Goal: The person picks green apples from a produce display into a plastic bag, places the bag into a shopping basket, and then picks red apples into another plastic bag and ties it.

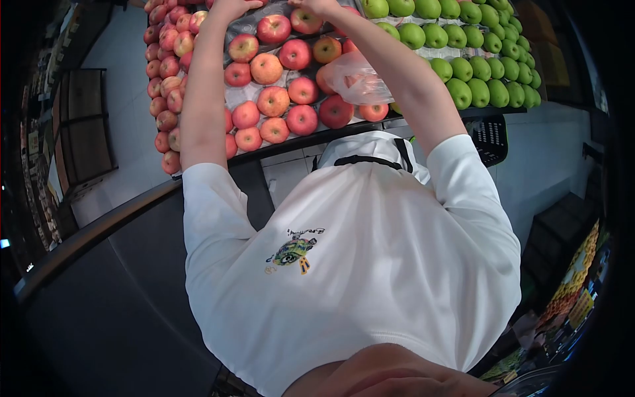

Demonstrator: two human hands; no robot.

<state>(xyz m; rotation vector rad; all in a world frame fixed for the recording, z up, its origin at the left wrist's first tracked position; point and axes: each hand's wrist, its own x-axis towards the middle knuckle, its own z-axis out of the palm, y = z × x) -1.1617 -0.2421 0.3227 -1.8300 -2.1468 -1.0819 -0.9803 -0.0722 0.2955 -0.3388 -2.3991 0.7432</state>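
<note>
At the top edge of the head view, both of my hands reach over the red apples (pixel 302 120). My left hand (pixel 231 8) is partly cut off by the frame; a digit stretches out to the right, so it looks open. My right hand (pixel 319 6) comes in from the other side with its visible fingers stretched leftward, open as far as it shows. Just below the hands lie a red apple (pixel 274 29) and another red apple (pixel 306 21). A clear plastic bag (pixel 360 78) rests on the apples, beside my right forearm.
Rows of green apples (pixel 461 69) fill the right part of the display. More red apples (pixel 168 67) are stacked along its left side. The display's dark front edge (pixel 291 144) runs before my body. A black basket (pixel 493 140) is below on the right.
</note>
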